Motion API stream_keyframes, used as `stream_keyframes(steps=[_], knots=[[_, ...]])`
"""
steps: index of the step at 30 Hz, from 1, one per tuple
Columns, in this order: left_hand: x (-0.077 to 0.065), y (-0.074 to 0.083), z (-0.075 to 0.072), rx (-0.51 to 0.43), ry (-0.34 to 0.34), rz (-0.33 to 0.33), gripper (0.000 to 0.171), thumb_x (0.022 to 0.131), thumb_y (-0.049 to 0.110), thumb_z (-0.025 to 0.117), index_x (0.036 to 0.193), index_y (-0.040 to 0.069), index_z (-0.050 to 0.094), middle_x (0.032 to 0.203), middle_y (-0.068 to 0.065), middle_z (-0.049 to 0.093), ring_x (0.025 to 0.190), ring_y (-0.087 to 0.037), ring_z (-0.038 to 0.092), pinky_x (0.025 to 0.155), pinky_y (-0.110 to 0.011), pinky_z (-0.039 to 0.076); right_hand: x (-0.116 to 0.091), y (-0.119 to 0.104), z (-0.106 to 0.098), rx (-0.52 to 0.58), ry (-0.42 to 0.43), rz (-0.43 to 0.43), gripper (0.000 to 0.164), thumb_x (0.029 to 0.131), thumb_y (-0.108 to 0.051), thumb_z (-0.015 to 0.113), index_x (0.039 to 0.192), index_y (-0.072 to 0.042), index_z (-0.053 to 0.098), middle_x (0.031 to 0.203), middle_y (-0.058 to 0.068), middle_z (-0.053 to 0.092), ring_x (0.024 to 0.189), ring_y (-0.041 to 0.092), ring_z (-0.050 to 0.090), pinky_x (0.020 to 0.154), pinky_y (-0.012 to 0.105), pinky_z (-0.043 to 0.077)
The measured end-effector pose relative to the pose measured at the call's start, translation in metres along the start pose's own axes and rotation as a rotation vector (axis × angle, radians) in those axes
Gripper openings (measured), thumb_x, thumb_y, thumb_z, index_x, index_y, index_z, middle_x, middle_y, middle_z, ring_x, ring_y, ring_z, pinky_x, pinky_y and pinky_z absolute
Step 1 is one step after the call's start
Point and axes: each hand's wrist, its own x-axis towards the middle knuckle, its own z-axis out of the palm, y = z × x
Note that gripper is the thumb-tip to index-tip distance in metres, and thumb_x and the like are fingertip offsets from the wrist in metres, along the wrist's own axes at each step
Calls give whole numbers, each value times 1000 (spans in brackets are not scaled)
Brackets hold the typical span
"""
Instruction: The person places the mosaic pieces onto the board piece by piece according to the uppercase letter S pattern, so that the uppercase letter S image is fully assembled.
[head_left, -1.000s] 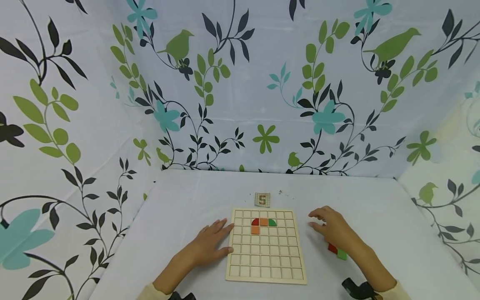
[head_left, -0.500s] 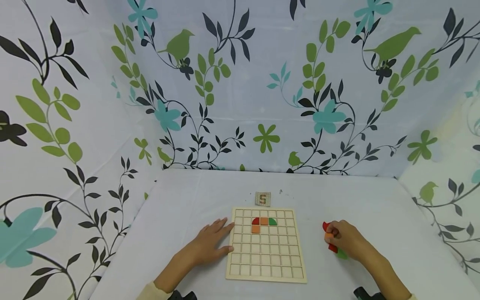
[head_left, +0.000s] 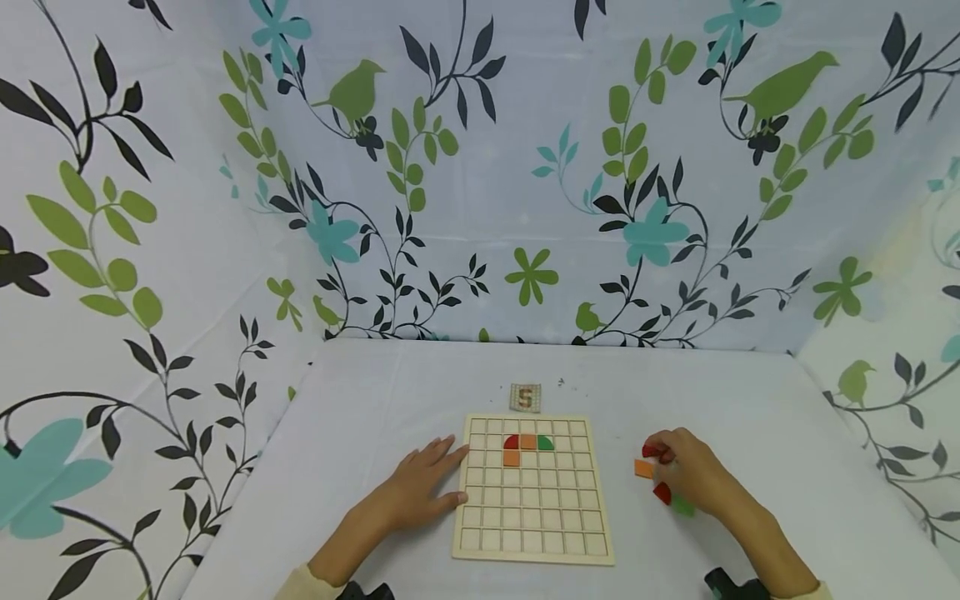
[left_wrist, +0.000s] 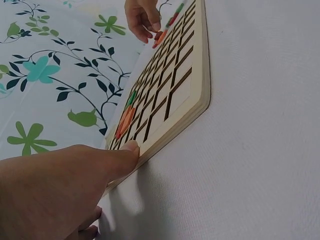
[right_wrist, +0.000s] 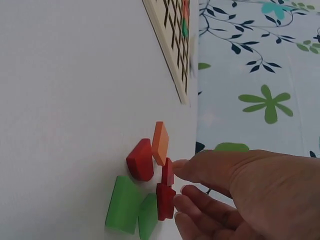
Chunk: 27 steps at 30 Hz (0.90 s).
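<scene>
- My left hand (head_left: 422, 489) lies with its fingers spread along the left edge of the wooden grid board (head_left: 498, 557); they curl round nothing, and the left wrist view shows the thumb resting on the rim; the board lies flat on the white tablecloth (head_left: 375, 383), in front of me and between my hands.
- Done, as I judge it: four cells are filled; the upper row runs red quarter-round (head_left: 511, 443), orange square (head_left: 528, 442), green quarter-round (head_left: 546, 443) from left to right; a second orange square (head_left: 511, 458) sits just below the red one, nearer to me; the other cells are bare.
- Left, as I judge it: the loose pieces to the right of the board, none of them in a cell; I see a loose orange tile (right_wrist: 160, 143), a red block (right_wrist: 140, 160) just beside it, and green blocks (right_wrist: 123, 205); my hand crowds the reds, so I cannot count them surely.
- My right hand (head_left: 690, 475) is over that cluster, thumb and fingers bent and close together at a red piece (head_left: 649, 451); I cannot tell whether they pinch it or merely touch it.
- A small patterned card (head_left: 525, 397) lies just beyond the board's far edge; its figure is too small to read surely, so I cannot check my four against it.
</scene>
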Motion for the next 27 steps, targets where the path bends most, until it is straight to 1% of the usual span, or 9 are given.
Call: stream_keyframes(steps=[3, 6, 9, 11, 15, 19, 23, 27], knots=[[0, -1, 0, 5, -2, -8, 77, 102, 59, 61, 166, 21, 37, 174, -13, 27, 161, -40, 24, 127, -66, 21, 7, 3, 1, -65, 38, 8, 38, 93, -10, 80, 125, 4, 67, 108, 15, 63, 93, 25, 60, 84, 45, 62], [-1, -1, 0, -7, -4, -6, 78, 102, 59, 61, 166, 21, 37, 174, -14, 27, 161, -41, 24, 126, -67, 21, 15, 7, 5, -125, 58, -2, 36, 93, -14, 82, 121, 3, 69, 105, 15, 63, 94, 28, 59, 85, 49, 61], [0, -1, -1, -11, -5, 1, 78, 103, 59, 60, 166, 20, 37, 174, -14, 27, 161, -41, 23, 127, -67, 21, 20, 8, 9, -150, 67, -18, 31, 93, -13, 80, 118, 2, 70, 105, 15, 64, 95, 30, 59, 85, 51, 60], [0, -1, -1, -14, -4, 5, 77, 103, 59, 59, 166, 20, 36, 174, -14, 26, 161, -41, 22, 127, -67, 20, 23, 7, 11, -158, 67, -26, 29, 94, -11, 79, 120, 0, 70, 106, 14, 65, 96, 30, 60, 84, 53, 58], [1, -1, -1, -13, -6, 4, 77, 103, 58, 60, 166, 20, 37, 174, -14, 27, 161, -41, 23, 126, -67, 21, 27, 3, 12, -140, 43, -39, 33, 94, -6, 74, 126, -2, 69, 114, 14, 67, 101, 31, 60, 87, 57, 54], [2, -2, 0, -19, -6, 8, 77, 103, 57, 60, 166, 20, 37, 173, -15, 27, 161, -41, 23, 126, -67, 21, 29, 3, 13, -76, 29, -24, 37, 95, -5, 72, 131, 0, 67, 119, 15, 65, 102, 28, 61, 93, 55, 57], [2, -2, -1, -18, -2, 13, 77, 103, 57, 60, 166, 20, 37, 173, -15, 28, 161, -41, 23, 126, -67, 21, 31, 6, 14, -25, 17, -7, 31, 97, -6, 72, 127, 0, 67, 117, 13, 64, 101, 27, 62, 93, 48, 61], [1, -1, -1, -17, 3, 9, 76, 103, 56, 62, 165, 19, 38, 173, -15, 28, 160, -42, 24, 126, -68, 21, 33, 5, 16, -27, 10, -5, 25, 98, -8, 73, 122, -3, 69, 114, 9, 64, 101, 25, 62, 91, 45, 62]])
